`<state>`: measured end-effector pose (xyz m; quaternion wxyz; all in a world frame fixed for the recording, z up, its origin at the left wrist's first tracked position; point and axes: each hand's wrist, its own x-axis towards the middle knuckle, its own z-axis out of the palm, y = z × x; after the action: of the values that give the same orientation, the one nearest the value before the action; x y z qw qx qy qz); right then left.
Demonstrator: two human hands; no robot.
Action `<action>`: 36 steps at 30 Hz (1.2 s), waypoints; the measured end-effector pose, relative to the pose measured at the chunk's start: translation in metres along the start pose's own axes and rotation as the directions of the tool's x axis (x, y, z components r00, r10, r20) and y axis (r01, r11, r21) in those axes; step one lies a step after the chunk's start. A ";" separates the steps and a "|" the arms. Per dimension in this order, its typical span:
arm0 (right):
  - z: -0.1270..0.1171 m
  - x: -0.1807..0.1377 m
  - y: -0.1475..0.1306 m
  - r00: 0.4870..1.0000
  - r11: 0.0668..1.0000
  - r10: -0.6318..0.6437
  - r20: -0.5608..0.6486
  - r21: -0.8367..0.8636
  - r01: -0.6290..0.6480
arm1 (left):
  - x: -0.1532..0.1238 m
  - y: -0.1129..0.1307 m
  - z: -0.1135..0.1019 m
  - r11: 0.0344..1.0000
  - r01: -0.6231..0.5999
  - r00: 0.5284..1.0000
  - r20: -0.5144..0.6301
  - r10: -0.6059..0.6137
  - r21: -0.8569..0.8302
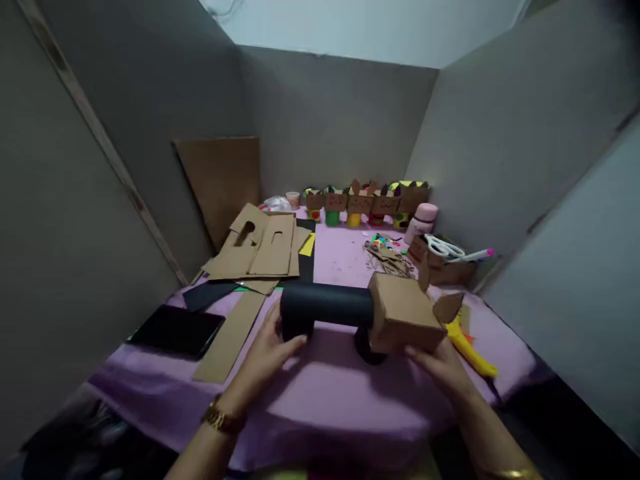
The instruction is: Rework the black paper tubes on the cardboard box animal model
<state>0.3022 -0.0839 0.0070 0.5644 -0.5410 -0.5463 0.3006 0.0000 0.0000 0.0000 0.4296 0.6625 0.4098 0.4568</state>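
Note:
I hold a craft animal figure over the purple table cover (320,393). Its body is a black paper tube (327,305) lying sideways on short black legs, and a brown cardboard box head (404,313) with a cardboard ear sits at its right end. My left hand (270,348) grips the tube's left end and leg. My right hand (440,367) supports the cardboard head from below.
Cut cardboard sheets (260,247) and black paper lie at the left, with a dark tablet (175,330) near the front left. A row of small cardboard figures (365,200) stands at the back. Scissors (443,247), a pink pen, scraps and a yellow glue gun (470,350) are at the right.

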 end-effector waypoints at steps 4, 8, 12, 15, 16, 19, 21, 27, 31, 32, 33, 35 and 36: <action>0.000 -0.001 0.000 0.999 1.000 -0.023 0.026 -0.004 0.023 | -0.007 0.006 0.003 1.000 -0.001 1.000 0.001 0.001 -0.007; 0.001 0.000 0.000 0.998 0.998 -0.059 0.027 0.020 0.058 | -0.008 0.011 0.007 0.999 -0.016 0.999 -0.049 0.018 0.043; 0.002 0.000 0.000 0.997 0.996 -0.068 0.027 0.062 0.066 | -0.006 0.016 0.011 0.998 0.043 0.996 -0.083 -0.040 0.036; 0.003 -0.001 -0.001 0.998 0.996 -0.062 0.029 0.061 0.060 | -0.005 0.017 0.013 0.991 0.130 0.987 -0.097 -0.128 0.012; 0.004 -0.001 -0.001 0.998 0.996 -0.060 0.027 0.061 0.058 | -0.005 0.017 0.013 0.988 0.151 0.983 -0.107 -0.148 0.020; 0.005 -0.002 -0.003 0.998 0.997 -0.058 0.017 0.055 0.057 | -0.004 0.018 0.013 0.984 0.170 0.979 -0.124 -0.163 0.050; 0.005 -0.002 -0.004 0.998 0.997 -0.064 0.015 0.048 0.063 | -0.005 0.019 0.012 0.986 0.153 0.982 -0.125 -0.144 0.068; 0.005 -0.001 -0.002 0.999 0.997 -0.047 0.007 0.064 0.046 | -0.011 0.023 0.012 0.985 0.075 0.994 -0.088 -0.062 0.156; 0.006 -0.001 -0.002 0.999 0.995 -0.049 0.017 0.093 0.047 | -0.015 0.023 0.009 0.986 0.088 0.995 -0.060 -0.080 0.141; 0.006 -0.001 -0.003 0.998 0.994 -0.054 0.020 0.100 0.052 | -0.017 0.023 0.008 0.987 0.099 0.994 -0.051 -0.093 0.129; 0.006 -0.001 -0.003 0.998 0.993 -0.060 0.020 0.105 0.057 | -0.018 0.022 0.006 0.988 0.104 0.994 -0.048 -0.099 0.118; 0.006 -0.002 -0.005 0.998 0.992 -0.061 0.028 0.110 0.058 | -0.020 0.020 0.003 0.989 0.098 0.994 -0.055 -0.093 0.107; 0.006 -0.002 -0.006 0.998 0.992 -0.058 0.035 0.111 0.054 | -0.021 0.019 0.001 0.990 0.088 0.995 -0.065 -0.082 0.106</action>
<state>0.2947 -0.0854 0.0106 0.5911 -0.4879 -0.5544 0.3244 -0.0013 -0.0255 0.0121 0.3995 0.6527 0.4745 0.4349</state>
